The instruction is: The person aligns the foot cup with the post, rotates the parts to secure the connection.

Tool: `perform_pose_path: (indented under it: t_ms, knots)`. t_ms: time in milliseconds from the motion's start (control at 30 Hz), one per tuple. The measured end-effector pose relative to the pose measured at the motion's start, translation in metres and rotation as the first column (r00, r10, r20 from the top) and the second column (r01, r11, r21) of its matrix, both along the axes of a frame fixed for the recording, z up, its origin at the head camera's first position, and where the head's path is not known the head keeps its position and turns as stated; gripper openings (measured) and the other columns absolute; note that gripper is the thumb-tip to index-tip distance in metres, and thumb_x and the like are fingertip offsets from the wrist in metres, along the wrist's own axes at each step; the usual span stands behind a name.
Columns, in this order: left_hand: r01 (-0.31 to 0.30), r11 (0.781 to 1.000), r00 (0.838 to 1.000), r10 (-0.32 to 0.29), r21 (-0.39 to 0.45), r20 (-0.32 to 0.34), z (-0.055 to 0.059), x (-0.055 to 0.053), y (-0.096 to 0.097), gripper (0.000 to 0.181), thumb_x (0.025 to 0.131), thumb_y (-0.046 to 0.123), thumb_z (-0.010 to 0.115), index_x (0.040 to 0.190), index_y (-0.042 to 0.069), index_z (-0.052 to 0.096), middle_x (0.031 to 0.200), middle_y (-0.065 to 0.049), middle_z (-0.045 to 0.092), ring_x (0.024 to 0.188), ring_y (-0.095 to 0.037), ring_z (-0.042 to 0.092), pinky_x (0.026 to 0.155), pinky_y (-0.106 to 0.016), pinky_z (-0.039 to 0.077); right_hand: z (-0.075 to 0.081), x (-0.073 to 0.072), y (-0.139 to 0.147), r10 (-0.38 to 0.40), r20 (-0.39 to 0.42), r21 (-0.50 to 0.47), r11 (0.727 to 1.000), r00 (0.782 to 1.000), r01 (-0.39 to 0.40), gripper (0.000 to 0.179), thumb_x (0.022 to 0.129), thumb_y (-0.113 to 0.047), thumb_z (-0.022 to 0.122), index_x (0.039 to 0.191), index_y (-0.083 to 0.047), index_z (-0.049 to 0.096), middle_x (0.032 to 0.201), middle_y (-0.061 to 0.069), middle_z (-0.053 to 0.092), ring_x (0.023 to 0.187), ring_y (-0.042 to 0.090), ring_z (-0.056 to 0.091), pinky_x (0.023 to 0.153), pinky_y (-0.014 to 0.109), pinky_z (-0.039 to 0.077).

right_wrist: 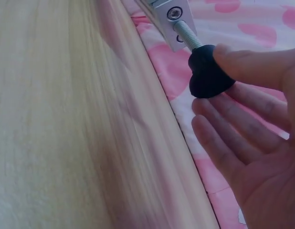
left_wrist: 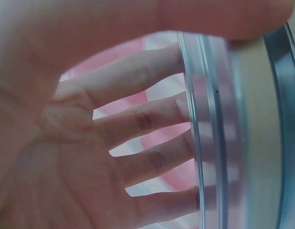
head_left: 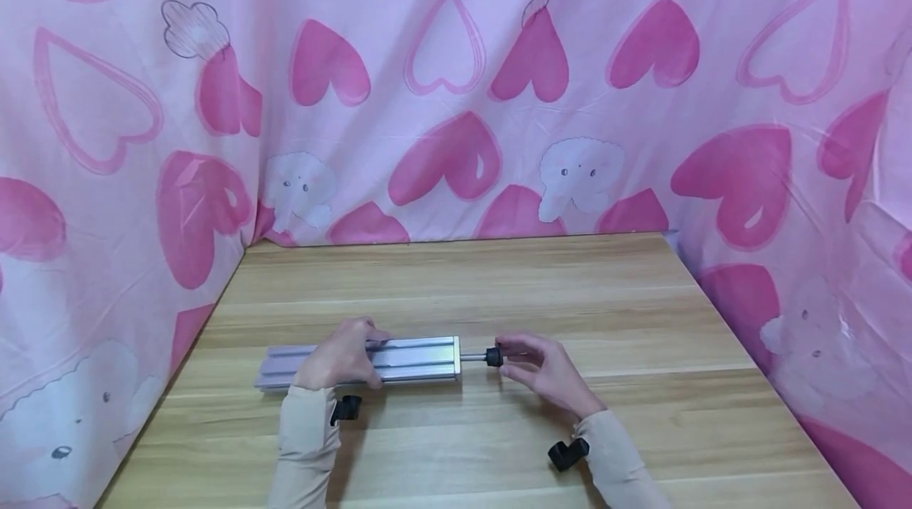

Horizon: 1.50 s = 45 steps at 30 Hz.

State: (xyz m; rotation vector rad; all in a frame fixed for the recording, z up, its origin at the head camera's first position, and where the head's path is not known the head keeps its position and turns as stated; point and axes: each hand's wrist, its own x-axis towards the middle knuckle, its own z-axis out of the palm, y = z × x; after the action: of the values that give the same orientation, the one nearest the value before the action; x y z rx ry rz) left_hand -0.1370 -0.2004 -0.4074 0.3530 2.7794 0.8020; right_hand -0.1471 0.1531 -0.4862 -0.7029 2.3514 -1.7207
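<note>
A silver grooved aluminium profile [head_left: 420, 358] lies lengthwise across the middle of the table. My left hand [head_left: 345, 355] grips it across its width, thumb on the near side and fingers on the far side; the left wrist view shows the fingertips against the aluminium profile [left_wrist: 214, 119]. From the end plate [right_wrist: 167, 19] at its right end sticks out a threaded rod [right_wrist: 188, 36] with a black lobed knob [right_wrist: 207, 71] on its tip. My right hand [head_left: 545, 370] pinches that knob between thumb and fingers.
The wooden table [head_left: 456, 279] has a pink and white heart-patterned cloth [head_left: 442, 161] hanging behind it and along both sides. A small black wrist mount [head_left: 568, 453] sits on the right sleeve, and a similar black mount [head_left: 346, 409] on the left.
</note>
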Motion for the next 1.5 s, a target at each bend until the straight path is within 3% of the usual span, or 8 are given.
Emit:
perform_pose_path:
  t_ms: [300,467,633,800,900,1067,1200,1500]
  knots:
    - [-0.031,1.000,0.999,0.031,-0.004,0.027,-0.0012,-0.0038,0.0022,0.072,0.053,0.000,0.092,0.122,0.003,0.073,0.108,-0.009,0.065,0.090,-0.020,0.057,0.080,-0.035,0.054,0.0027,-0.0016,-0.0025,-0.078,0.077,0.109,0.992,0.994,0.069,0.043,0.096,-0.031,0.069,0.128,-0.003,0.067,0.119,0.013,0.072,0.103,0.019,0.071,0.090,0.021,0.055]
    - [-0.027,1.000,0.999,0.027,-0.009,0.030,-0.0016,-0.0050,0.0037,0.072,0.054,0.001,0.092,0.123,0.004,0.072,0.110,-0.009,0.064,0.092,-0.021,0.058,0.081,-0.036,0.056,0.0022,-0.0026,-0.0049,-0.119,0.117,0.148,0.984,0.986,0.101,0.038,0.102,-0.039,0.058,0.115,-0.006,0.072,0.090,0.006,0.076,0.081,0.020,0.072,0.075,0.028,0.058]
    - [-0.013,1.000,0.999,0.013,0.002,0.033,-0.0033,-0.0056,0.0052,0.072,0.053,0.000,0.092,0.123,0.004,0.072,0.109,-0.009,0.064,0.091,-0.021,0.058,0.081,-0.036,0.055,0.0017,-0.0037,-0.0068,-0.118,0.172,0.117,0.988,0.978,0.099,0.040,0.104,-0.040,0.054,0.106,-0.005,0.072,0.080,0.009,0.072,0.070,0.022,0.070,0.066,0.035,0.060]
    - [-0.011,1.000,0.999,0.011,0.010,0.032,-0.0051,-0.0068,0.0046,0.073,0.053,0.000,0.092,0.123,0.003,0.072,0.109,-0.009,0.065,0.091,-0.020,0.058,0.082,-0.036,0.056,0.0019,-0.0032,-0.0059,-0.096,0.196,0.120,0.990,0.976,0.073,0.046,0.105,-0.041,0.049,0.108,0.000,0.070,0.084,0.013,0.073,0.072,0.023,0.071,0.068,0.035,0.061]
    - [-0.004,1.000,1.000,0.004,0.010,0.024,-0.0056,-0.0077,0.0031,0.073,0.053,0.001,0.092,0.123,0.003,0.072,0.109,-0.010,0.065,0.090,-0.020,0.058,0.081,-0.037,0.055,0.0017,-0.0012,-0.0037,-0.099,0.185,0.135,0.988,0.978,0.074,0.045,0.104,-0.040,0.053,0.120,0.000,0.066,0.094,0.013,0.074,0.080,0.023,0.072,0.074,0.033,0.060]
    - [-0.002,1.000,1.000,0.002,-0.009,0.016,-0.0046,-0.0075,0.0011,0.073,0.053,0.004,0.092,0.123,0.004,0.072,0.109,-0.010,0.064,0.090,-0.020,0.058,0.080,-0.036,0.055,0.0010,0.0000,-0.0015,-0.018,0.114,0.054,0.998,0.993,0.012,0.054,0.089,-0.015,0.076,0.138,-0.002,0.056,0.123,0.013,0.069,0.108,0.027,0.070,0.094,0.031,0.057]
    - [-0.013,1.000,1.000,0.013,-0.017,0.023,-0.0045,-0.0068,0.0009,0.073,0.054,0.004,0.092,0.124,0.004,0.072,0.111,-0.010,0.065,0.090,-0.020,0.058,0.080,-0.037,0.055,0.0011,-0.0012,-0.0021,0.049,0.057,-0.017,0.999,0.997,-0.048,0.059,0.084,0.000,0.078,0.138,0.003,0.054,0.127,0.018,0.066,0.112,0.031,0.068,0.098,0.031,0.055]
    - [-0.015,1.000,0.999,0.016,-0.025,0.041,-0.0033,-0.0069,0.0010,0.072,0.056,0.002,0.092,0.124,0.005,0.072,0.113,-0.011,0.064,0.091,-0.021,0.057,0.081,-0.038,0.056,0.0030,-0.0017,-0.0030,-0.046,0.135,0.131,0.991,0.990,0.029,0.043,0.091,-0.028,0.075,0.125,-0.004,0.067,0.108,0.009,0.074,0.096,0.017,0.070,0.085,0.023,0.057]
